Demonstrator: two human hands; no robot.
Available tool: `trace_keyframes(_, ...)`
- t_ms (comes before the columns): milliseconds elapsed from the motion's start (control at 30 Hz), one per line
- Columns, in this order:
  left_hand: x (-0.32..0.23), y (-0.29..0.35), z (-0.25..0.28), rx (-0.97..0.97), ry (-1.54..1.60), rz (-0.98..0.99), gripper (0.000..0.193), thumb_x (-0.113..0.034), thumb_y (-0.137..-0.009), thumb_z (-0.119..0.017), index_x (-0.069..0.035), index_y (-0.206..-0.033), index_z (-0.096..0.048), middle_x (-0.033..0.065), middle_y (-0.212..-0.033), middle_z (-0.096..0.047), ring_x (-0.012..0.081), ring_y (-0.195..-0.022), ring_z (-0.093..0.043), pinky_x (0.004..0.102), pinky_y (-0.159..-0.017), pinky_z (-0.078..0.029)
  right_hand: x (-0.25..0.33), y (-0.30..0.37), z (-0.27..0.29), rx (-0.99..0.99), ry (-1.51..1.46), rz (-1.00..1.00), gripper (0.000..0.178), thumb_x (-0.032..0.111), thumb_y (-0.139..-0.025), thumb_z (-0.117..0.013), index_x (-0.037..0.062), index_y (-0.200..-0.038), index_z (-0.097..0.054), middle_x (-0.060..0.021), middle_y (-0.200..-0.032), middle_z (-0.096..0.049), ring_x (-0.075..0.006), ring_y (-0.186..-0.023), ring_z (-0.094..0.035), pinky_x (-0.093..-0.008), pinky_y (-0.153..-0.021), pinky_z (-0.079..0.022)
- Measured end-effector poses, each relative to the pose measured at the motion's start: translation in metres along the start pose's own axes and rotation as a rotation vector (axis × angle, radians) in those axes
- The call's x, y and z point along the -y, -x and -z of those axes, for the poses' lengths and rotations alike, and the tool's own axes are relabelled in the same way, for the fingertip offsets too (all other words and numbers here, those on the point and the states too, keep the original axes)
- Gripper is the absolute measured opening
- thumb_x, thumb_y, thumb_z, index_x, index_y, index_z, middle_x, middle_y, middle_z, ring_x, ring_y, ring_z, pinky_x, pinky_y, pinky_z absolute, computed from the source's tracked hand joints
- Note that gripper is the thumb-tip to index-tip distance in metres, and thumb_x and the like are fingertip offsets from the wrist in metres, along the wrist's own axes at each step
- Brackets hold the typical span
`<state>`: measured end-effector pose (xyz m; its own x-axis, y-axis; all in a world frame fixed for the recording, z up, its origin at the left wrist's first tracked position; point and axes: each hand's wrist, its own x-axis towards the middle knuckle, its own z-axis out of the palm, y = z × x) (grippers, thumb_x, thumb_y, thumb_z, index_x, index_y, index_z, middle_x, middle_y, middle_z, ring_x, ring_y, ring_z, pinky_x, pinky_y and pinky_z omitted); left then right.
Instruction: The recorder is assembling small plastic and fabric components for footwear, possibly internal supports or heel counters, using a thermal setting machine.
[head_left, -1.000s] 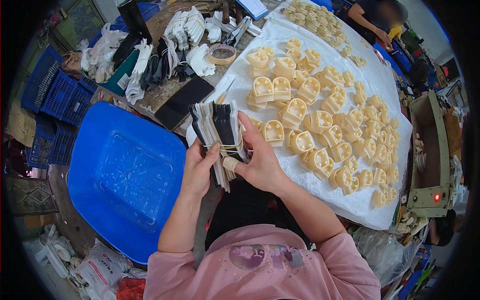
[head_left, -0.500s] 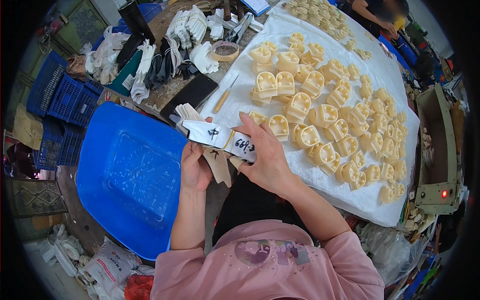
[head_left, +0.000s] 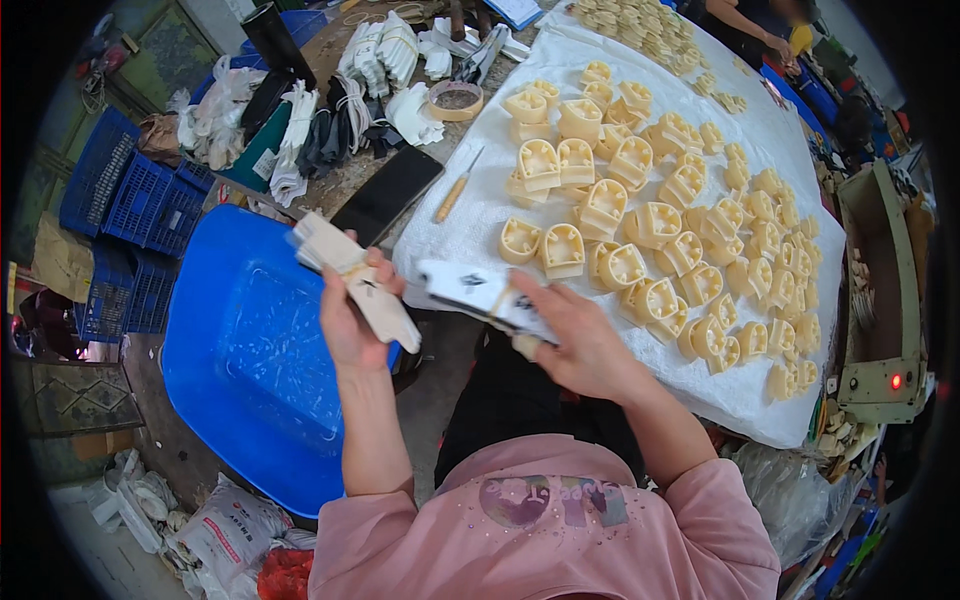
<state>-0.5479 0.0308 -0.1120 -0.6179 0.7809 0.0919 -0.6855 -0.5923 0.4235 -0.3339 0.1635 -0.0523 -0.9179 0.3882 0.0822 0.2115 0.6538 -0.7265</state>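
My left hand (head_left: 350, 310) grips a stack of thin beige cards (head_left: 352, 272), held out over the edge of the blue plastic tub (head_left: 240, 360). My right hand (head_left: 578, 335) holds a separate banded bundle of white cards with dark print (head_left: 478, 292) just in front of the white cloth. The two bundles are apart from each other. Many cream-coloured moulded plastic pieces (head_left: 640, 215) lie spread over the white cloth (head_left: 470, 215) on the table to the right.
A dark phone (head_left: 388, 192), a small knife (head_left: 458, 185) and a tape roll (head_left: 455, 100) lie near the cloth's left edge. Bundled gloves (head_left: 340, 120) are piled behind. Blue crates (head_left: 130, 220) stand at left, a green machine (head_left: 880, 290) at right. Another person's arm (head_left: 745, 25) shows at the far end.
The single stack held between both hands has been split: my left hand moved left over the tub with the beige cards, my right hand keeps the printed bundle.
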Motion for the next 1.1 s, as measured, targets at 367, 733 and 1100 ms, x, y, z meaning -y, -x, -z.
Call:
trace_keyframes(367,-0.025,-0.032,-0.024,-0.03,-0.209,0.08,0.048,-0.035,-0.097,-0.027,-0.003,-0.133,-0.032,0.0119,-0.1,-0.049,0.0211,-0.082,-0.049,0.0364,-0.068,-0.045,-0.025,0.038,0.028,-0.403,-0.541,-0.296,0.067,0.005,-0.069,-0.062,0.0035,-0.132,-0.04,-0.0114,-0.118,-0.052,-0.017,-0.103,-0.052,-0.0276,-0.087,-0.041)
trace_keyframes(733,-0.028,-0.114,-0.03,-0.121,-0.603,0.141,0.035,-0.013,-0.09,-0.05,-0.004,-0.122,-0.041,0.0109,-0.093,-0.057,0.0201,-0.08,-0.058,0.0353,-0.068,-0.051,-0.037,0.049,0.04,-0.494,-0.695,-0.445,0.066,0.001,-0.07,-0.061,0.0049,-0.132,-0.04,-0.0075,-0.11,-0.055,-0.0098,-0.08,-0.054,-0.0203,-0.058,-0.044)
trace_keyframes(1100,0.018,-0.34,-0.026,-0.191,-1.148,0.117,0.02,-0.007,-0.078,-0.062,-0.003,-0.096,-0.057,0.0043,-0.077,-0.058,0.0145,-0.066,-0.054,0.0305,-0.056,-0.044,-0.041,0.054,0.062,-0.631,-0.843,-0.416,0.07,0.014,-0.073,-0.073,0.0005,-0.132,-0.037,-0.0091,-0.116,-0.053,-0.0121,-0.093,-0.054,-0.0232,-0.073,-0.046)
